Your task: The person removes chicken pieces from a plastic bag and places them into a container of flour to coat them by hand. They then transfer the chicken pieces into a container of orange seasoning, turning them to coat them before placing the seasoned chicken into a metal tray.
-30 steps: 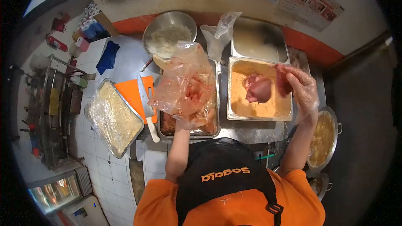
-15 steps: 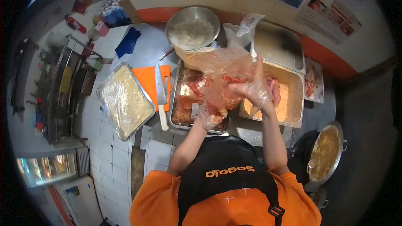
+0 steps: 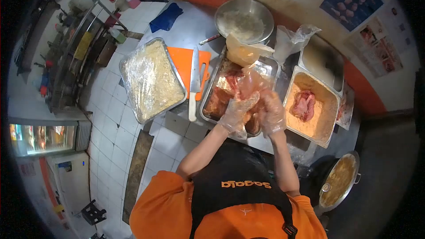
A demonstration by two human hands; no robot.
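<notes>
Both of my hands wear clear plastic gloves and are close together over a metal tray (image 3: 208, 114) of raw red meat (image 3: 218, 101). My left hand (image 3: 239, 113) is closed around the lower part of a clear plastic bag (image 3: 253, 82) stained reddish. Beside it on the right, my right hand (image 3: 272, 114) is at the bag's edge, its fingers curled and smeared by motion. The bag's top, yellowish with liquid, lies over the tray's far rim. Just right of my hands, a raw meat piece (image 3: 304, 106) lies on orange powder in a rectangular metal pan (image 3: 325, 138).
A knife (image 3: 194, 77) rests on an orange cutting board (image 3: 177, 62). Left of it is a plastic-wrapped tray (image 3: 152, 79). A steel bowl (image 3: 265, 13) stands at the back, beside another plastic bag (image 3: 290, 44). At lower right is a wide pot (image 3: 338, 181) of brownish liquid.
The view has shifted, moving the scene. The lifted bag has dropped lower and bunched between my hands. My right hand, spread before, has come in next to my left.
</notes>
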